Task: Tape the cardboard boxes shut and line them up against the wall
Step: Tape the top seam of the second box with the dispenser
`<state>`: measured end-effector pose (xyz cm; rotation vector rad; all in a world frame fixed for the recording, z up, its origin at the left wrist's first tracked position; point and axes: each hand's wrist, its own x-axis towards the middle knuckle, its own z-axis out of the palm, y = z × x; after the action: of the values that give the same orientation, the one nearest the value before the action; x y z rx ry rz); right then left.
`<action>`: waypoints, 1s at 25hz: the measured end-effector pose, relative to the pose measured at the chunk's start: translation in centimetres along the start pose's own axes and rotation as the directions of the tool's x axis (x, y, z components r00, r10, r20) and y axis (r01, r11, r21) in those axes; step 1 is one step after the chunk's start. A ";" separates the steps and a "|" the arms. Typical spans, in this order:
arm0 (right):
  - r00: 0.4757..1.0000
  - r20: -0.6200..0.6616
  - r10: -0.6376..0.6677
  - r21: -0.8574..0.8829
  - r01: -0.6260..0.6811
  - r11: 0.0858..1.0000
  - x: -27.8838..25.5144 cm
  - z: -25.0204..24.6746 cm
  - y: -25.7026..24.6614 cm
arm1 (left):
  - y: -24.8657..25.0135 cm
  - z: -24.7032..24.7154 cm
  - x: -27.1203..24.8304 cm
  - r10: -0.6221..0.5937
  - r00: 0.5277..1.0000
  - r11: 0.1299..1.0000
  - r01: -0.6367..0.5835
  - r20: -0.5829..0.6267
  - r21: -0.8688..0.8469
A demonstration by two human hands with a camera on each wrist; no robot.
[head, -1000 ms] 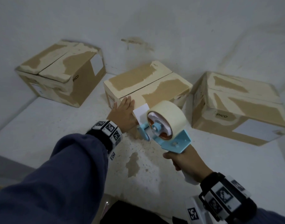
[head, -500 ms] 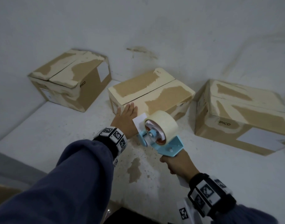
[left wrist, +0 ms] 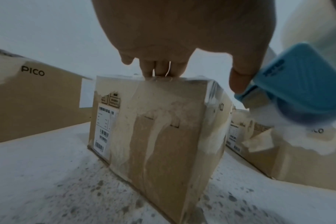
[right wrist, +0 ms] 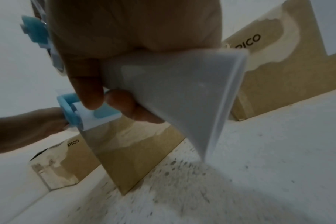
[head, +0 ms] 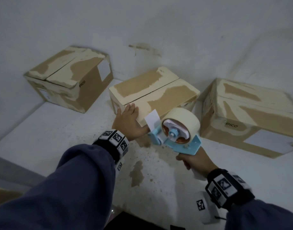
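Three brown cardboard boxes stand on the white floor near the wall: a left box (head: pixel 71 80), a middle box (head: pixel 152 92) and a right box (head: pixel 252 112). My left hand (head: pixel 128 119) lies with straight fingers (left wrist: pixel 161 68) on the near top edge of the middle box (left wrist: pixel 159 128). My right hand (head: pixel 194 161) grips the handle of a blue tape dispenser (head: pixel 177 133) with a cream tape roll, held just in front of the middle box. In the right wrist view my fingers (right wrist: pixel 90 91) curl round the pale handle (right wrist: pixel 178 94). The middle box's top seam is untaped.
A white wall (head: pixel 142 27) runs behind the boxes, with a smudge above the middle one. The floor (head: pixel 51 130) is white with brown speckles and a stain (head: pixel 136 173) in front of me. A grey step edge lies at lower left.
My left hand stays on the middle box's near edge. The tape dispenser stays beside it in my right hand, with little shift apart from the camera's own motion.
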<state>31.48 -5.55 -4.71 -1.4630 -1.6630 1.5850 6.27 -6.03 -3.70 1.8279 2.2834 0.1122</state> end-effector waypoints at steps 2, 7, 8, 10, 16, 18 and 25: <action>1.000 0.007 -0.029 0.013 0.029 1.000 0.0 -0.8 -0.6 | 0.1 0.3 0.0 0.004 1.000 0.998 -0.003 -0.010 0.065; 0.992 -0.063 -0.109 0.122 0.116 0.986 0.9 -1.5 -4.2 | -1.3 -0.7 -0.1 0.055 0.997 0.989 -0.062 0.055 0.135; 0.988 -0.081 -0.131 0.113 0.139 0.984 1.1 -1.4 -5.1 | -1.9 -1.5 0.0 0.060 0.995 0.986 -0.071 0.077 0.150; 0.980 -0.108 -0.167 0.097 0.178 0.979 1.5 -1.1 -6.5 | -3.5 -2.9 0.3 0.039 0.991 0.975 -0.065 0.126 0.213; 0.965 -0.173 -0.196 0.157 0.224 0.962 1.5 -1.6 -8.9 | -5.2 -8.3 1.7 -0.005 0.914 0.945 -0.129 0.405 0.301; 0.957 -0.200 -0.209 0.138 0.238 0.961 1.1 -2.0 -9.8 | -2.6 -9.6 3.2 0.027 0.960 0.999 -0.032 0.280 0.015; 0.916 -0.335 -0.221 0.185 0.294 0.938 0.1 -2.5 -11.8 | 6.3 -10.4 6.9 0.276 0.754 0.212 0.557 0.596 -0.803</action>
<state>28.94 -1.94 6.50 -1.2371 -1.3738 1.2790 8.67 2.90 6.82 0.6731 1.2078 0.6358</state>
